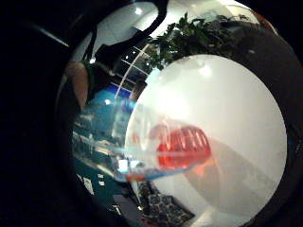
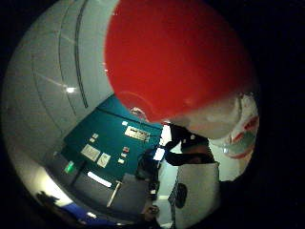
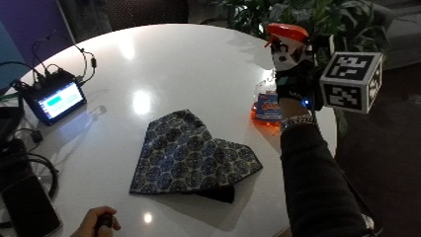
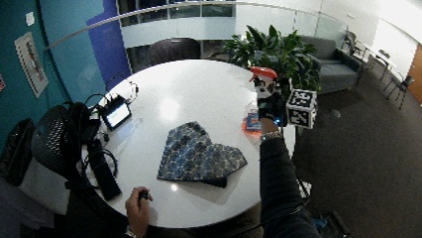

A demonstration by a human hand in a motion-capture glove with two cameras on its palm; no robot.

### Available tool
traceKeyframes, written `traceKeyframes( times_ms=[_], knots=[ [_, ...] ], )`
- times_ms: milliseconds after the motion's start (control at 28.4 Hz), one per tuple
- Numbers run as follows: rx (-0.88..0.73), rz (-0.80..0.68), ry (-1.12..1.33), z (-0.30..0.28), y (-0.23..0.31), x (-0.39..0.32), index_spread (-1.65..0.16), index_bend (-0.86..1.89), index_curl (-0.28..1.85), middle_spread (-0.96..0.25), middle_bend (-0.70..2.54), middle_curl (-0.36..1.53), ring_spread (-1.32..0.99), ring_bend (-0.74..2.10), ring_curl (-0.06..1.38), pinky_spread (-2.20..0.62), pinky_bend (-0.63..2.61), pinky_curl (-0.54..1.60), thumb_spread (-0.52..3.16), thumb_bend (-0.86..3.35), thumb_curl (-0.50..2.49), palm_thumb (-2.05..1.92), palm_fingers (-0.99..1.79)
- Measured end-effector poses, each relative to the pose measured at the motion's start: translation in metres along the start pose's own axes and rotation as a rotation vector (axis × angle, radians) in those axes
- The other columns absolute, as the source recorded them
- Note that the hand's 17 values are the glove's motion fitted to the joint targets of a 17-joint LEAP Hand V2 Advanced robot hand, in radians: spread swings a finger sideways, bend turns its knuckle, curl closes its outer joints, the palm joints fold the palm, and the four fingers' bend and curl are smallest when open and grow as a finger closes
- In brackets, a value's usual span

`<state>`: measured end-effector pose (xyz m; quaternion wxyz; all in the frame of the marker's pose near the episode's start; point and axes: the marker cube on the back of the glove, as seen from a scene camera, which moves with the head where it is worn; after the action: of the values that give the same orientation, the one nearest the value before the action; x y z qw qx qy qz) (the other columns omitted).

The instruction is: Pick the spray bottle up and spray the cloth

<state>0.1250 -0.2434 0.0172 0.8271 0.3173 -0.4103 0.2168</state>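
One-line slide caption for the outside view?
Black-gloved right hand holds the orange-capped clear spray bottle above the round white table, beside the folded blue patterned cloth.

Your tabletop [image 3: 184, 64] is smooth, glossy white and throws back the ceiling lights. The cloth [image 3: 190, 158] on it looks like matt woven fabric with a printed blue pattern. The spray bottle [image 3: 279, 74] you hold has clear, shiny plastic walls, a glossy orange-red plastic head and what seems to be a paper label.
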Motion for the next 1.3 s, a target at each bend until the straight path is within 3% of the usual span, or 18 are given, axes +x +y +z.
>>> traceKeyframes(
  times_ms=[212,353,564,811,1093,1304],
  knots=[
    [0.054,-0.099,-0.043,0.011,-0.005,-0.004,-0.27,0.28,0.41,-0.17,0.39,0.41,-0.14,0.5,0.39,0.03,0.19,0.27,0.98,0.02,0.38,0.86,1.16],
    [0.124,-0.138,-0.014,0.012,-0.003,-0.005,-0.26,0.13,0.39,-0.19,0.41,0.43,-0.17,0.55,0.41,-0.16,0.45,0.35,0.89,-0.01,0.42,0.87,1.37],
    [0.173,-0.193,0.037,0.014,-0.006,-0.012,-0.27,0.2,0.41,-0.21,0.46,0.46,-0.19,0.62,0.44,-0.26,0.47,0.38,0.89,-0.02,0.44,0.86,1.45],
    [0.118,-0.265,0.084,0.009,-0.006,-0.012,-0.27,0.2,0.44,-0.22,0.49,0.48,-0.21,0.68,0.46,-0.31,0.5,0.39,0.79,-0.03,0.49,0.87,1.43],
    [-0.009,-0.563,0.257,0.007,-0.015,-0.064,-0.28,0.21,0.47,-0.22,0.52,0.49,-0.21,0.7,0.46,-0.33,0.52,0.4,0.7,-0.03,0.55,0.86,1.42],
    [-0.04,-0.693,0.383,-0.002,-0.024,-0.087,-0.28,0.22,0.49,-0.23,0.53,0.5,-0.21,0.71,0.46,-0.34,0.52,0.4,0.65,-0.03,0.58,0.86,1.42]
  ],
)
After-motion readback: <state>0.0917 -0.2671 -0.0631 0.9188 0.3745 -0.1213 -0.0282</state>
